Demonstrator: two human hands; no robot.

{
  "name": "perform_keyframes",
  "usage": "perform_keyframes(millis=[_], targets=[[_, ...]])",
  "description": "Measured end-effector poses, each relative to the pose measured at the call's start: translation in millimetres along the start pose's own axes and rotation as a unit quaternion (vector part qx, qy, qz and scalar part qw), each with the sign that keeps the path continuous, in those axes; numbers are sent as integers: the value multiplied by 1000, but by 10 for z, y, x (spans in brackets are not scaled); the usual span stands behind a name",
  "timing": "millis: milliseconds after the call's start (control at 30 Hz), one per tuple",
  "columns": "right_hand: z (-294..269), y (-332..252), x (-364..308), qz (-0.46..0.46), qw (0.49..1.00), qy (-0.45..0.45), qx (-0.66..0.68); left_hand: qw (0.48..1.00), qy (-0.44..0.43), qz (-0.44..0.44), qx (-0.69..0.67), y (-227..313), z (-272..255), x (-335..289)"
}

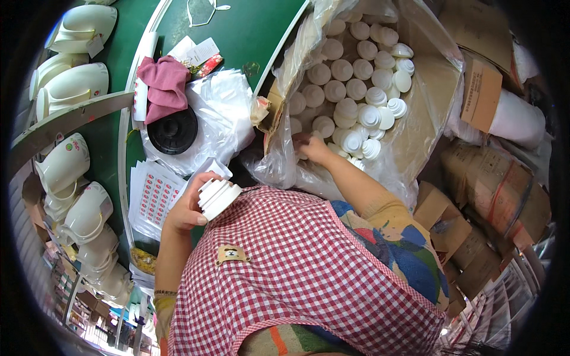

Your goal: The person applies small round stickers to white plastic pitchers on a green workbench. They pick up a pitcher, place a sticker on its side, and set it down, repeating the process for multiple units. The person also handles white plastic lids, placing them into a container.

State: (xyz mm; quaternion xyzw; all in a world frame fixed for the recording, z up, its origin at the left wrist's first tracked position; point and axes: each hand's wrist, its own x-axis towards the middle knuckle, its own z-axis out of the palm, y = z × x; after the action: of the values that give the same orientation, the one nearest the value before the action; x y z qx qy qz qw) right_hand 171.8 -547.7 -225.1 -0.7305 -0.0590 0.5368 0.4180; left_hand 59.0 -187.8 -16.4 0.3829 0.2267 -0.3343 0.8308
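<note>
1. The left hand (189,204) is closed around a stepped white stack (217,199), which tilts just above the checked apron (273,243). If it consists of separate pieces, a loosened grip could let the lower ones slide off.
2. The right hand (314,148) reaches over the near edge of the open carton (436,74), among white round pieces (341,70). Its fingertips are hidden, so I cannot tell whether they are clamped on a piece or apart.
3. The clear liner (289,163) bunches right beside that wrist; it could snag the fingers or drag pieces along on the way out.
4. The pieces lie heaped and uneven, so pulling one from low down could make its neighbours tumble and perhaps chip.
5. The left hand is near the sticker sheets (157,196); a careless sweep could crease or scatter them.
6. Little room seems left on the near part of the green counter (249,32): plastic bags (224,110), a black round lid (172,132) and a pink cloth (161,89) crowd it, and the slick bags would make poor footing for a stack.
7. Beyond the curved metal rail (71,123), white pots (66,163) line the left; taped cartons (493,184) hem in the right.
</note>
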Motion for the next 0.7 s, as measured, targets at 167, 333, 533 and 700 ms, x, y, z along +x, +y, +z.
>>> perform_keyframes(millis=[167, 333, 533, 700], targets=[[-58, 120, 22, 140, 953, 75, -258, 998, 39, 22, -37, -69, -115, -88], [-95, 185, 360, 174, 930, -76, -315, 994, 81, 24, -68, -101, -41, -44], [10, 383, 631, 122, 941, -186, -253, 994, 75, 25, -73, -130, -94, 3], [199, 134, 397, 205, 936, -182, -222, 994, 73, 37, -69, -26, -29, 60]])
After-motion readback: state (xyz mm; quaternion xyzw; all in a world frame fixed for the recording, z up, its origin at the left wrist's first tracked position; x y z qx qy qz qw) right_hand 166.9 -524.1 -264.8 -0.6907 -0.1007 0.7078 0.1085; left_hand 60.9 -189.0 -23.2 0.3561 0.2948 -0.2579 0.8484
